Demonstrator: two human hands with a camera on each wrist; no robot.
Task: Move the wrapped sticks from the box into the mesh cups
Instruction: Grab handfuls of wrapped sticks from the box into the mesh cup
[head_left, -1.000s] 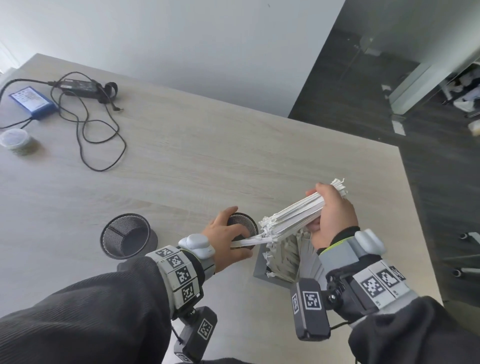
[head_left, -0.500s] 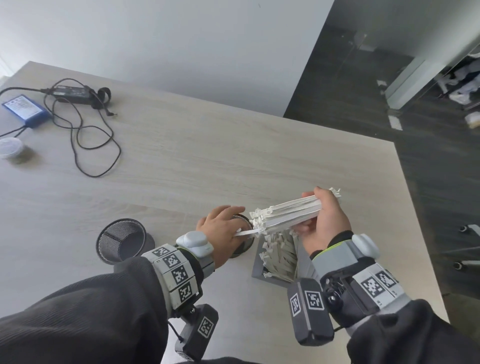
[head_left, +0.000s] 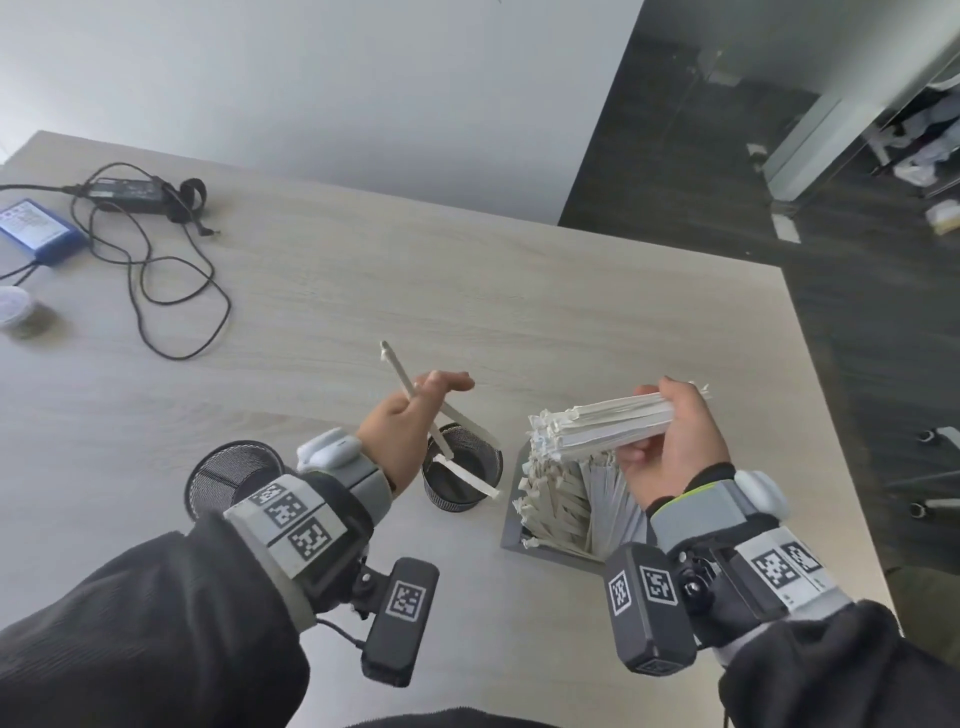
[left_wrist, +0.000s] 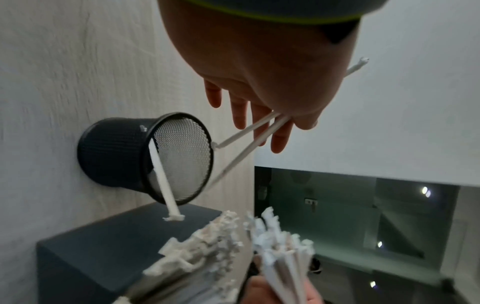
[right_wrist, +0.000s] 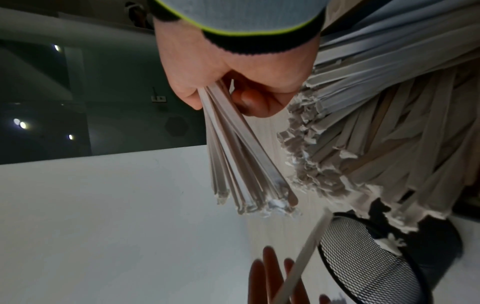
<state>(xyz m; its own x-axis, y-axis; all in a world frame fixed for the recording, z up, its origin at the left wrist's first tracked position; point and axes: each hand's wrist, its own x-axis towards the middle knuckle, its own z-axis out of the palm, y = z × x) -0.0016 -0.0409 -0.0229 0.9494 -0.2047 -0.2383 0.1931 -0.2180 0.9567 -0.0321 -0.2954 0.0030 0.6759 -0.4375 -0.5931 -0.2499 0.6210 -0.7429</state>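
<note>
My left hand (head_left: 422, 402) hovers just above the nearer black mesh cup (head_left: 462, 470) and pinches two paper-wrapped sticks (left_wrist: 246, 142) between thumb and fingers, the other fingers spread. One wrapped stick (head_left: 470, 475) leans in that cup, its end over the rim. My right hand (head_left: 670, 441) grips a thick bundle of wrapped sticks (head_left: 602, 422) above the dark grey box (head_left: 511, 535), which holds many more sticks (right_wrist: 376, 133). The second mesh cup (head_left: 228, 475) stands to the left, partly hidden behind my left wrist.
The pale wooden table (head_left: 467, 291) carries a black power adapter with a looped cable (head_left: 140, 244), a blue device (head_left: 36, 231) and a small round container (head_left: 15, 306) at the far left. Its right edge (head_left: 821, 395) runs close to the box.
My left hand has come away from the bundle's end and off the cup, rising to the left with two sticks. The right hand stays above the box with its bundle.
</note>
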